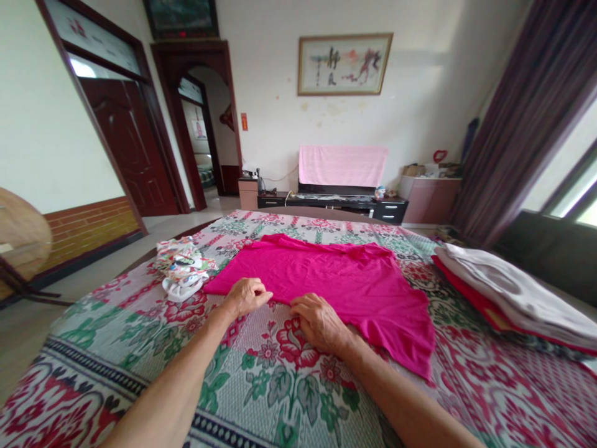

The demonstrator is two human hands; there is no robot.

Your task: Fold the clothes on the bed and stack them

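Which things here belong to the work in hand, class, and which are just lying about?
Work in hand:
left hand
right hand
magenta garment at their fingers
patterned cover beneath

Apparently just lying about:
crumpled printed cloth
folded stack, possibly related
distant pink towel

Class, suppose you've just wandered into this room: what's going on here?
Someone has both bare hands at the near edge of a bright pink cloth, the left hand nearer its left end and the right hand closer to the middle. Whether the fingers pinch it is unclear. It lies spread, with some wrinkles, on a floral cover. A crumpled printed cloth sits to the left, and a stack of folded cloths to the right.
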